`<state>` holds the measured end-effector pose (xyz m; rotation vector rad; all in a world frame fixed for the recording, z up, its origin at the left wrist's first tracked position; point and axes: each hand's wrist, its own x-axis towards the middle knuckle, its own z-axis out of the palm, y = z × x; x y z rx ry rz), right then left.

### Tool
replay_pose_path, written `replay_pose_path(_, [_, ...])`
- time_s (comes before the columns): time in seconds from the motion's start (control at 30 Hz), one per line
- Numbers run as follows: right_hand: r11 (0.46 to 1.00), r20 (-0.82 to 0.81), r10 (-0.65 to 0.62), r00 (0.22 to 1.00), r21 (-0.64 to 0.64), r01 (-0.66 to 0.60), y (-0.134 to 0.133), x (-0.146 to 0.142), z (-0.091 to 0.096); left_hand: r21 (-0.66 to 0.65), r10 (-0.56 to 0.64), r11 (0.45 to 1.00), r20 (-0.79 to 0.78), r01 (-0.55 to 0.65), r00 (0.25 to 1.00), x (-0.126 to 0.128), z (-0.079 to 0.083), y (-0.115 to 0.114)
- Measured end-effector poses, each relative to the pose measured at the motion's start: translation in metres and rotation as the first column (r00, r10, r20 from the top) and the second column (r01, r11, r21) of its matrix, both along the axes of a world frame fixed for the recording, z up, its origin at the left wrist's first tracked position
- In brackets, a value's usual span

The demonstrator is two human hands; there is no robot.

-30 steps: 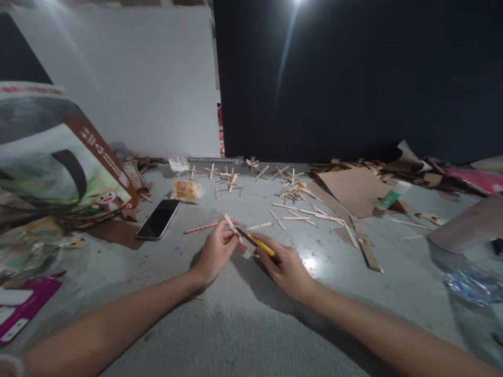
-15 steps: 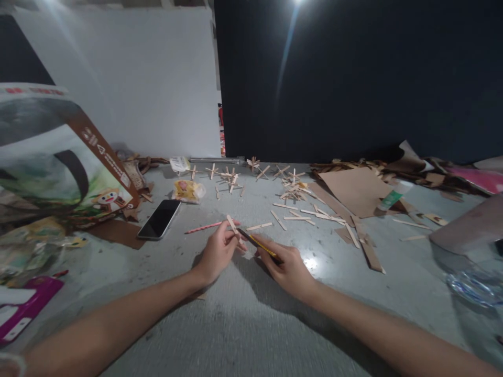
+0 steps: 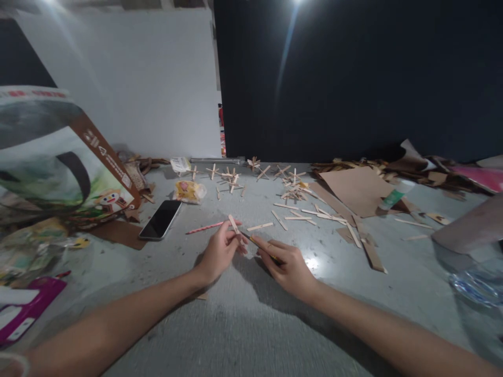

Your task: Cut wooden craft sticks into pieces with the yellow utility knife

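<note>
My left hand pinches a flat wooden craft stick, which tilts up between thumb and fingers. In my right hand is a slim black-and-yellow utility knife, its tip at the stick's edge by my left fingertips. Much of the knife is hidden by my fingers. Just behind my left hand lies a pink striped pencil. A loose craft stick rests beyond the knife, and further sticks are scattered to its right.
Crossed-stick pieces stand along the back. To the left are a phone, a yellow wrapped packet, a large printed bag and a purple tool. Cardboard, a glue stick and clear tape lie right.
The knife has turned in my right hand, so it looks thinner and shows less yellow. My left hand keeps the craft stick in nearly the same place.
</note>
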<state>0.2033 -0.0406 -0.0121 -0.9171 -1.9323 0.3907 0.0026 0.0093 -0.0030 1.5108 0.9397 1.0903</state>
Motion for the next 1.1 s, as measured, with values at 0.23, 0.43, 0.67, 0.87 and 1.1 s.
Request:
replay_pose_path(0.23, [0.998,-0.004,-0.01,1.0,0.058,0.01,-0.0005,-0.0008,-0.001,-0.015,-0.03,0.999,0.063,0.031,0.998,0.002,0.0003,0.0])
replay_pose_path(0.43, [1.0,-0.008,-0.012,1.0,0.023,0.012,-0.0013,-0.0006,-0.0005,-0.013,-0.029,0.999,0.084,0.03,0.996,0.0032,0.0004,-0.0006])
replay_pose_path(0.67, [1.0,-0.013,-0.009,1.0,0.002,0.009,-0.0014,-0.0002,-0.0024,-0.026,-0.024,0.999,0.063,0.025,0.998,0.0026,0.0017,-0.0018])
replay_pose_path(0.87, [1.0,-0.022,-0.002,1.0,-0.011,0.001,-0.0013,0.0005,-0.0025,-0.015,-0.025,1.0,0.065,0.026,0.998,0.0023,0.0,-0.0012])
replay_pose_path(1.1, [1.0,-0.03,0.002,1.0,0.006,-0.002,-0.0011,0.0003,-0.0034,-0.001,-0.03,1.0,0.066,0.03,0.997,0.0026,0.0009,-0.0019])
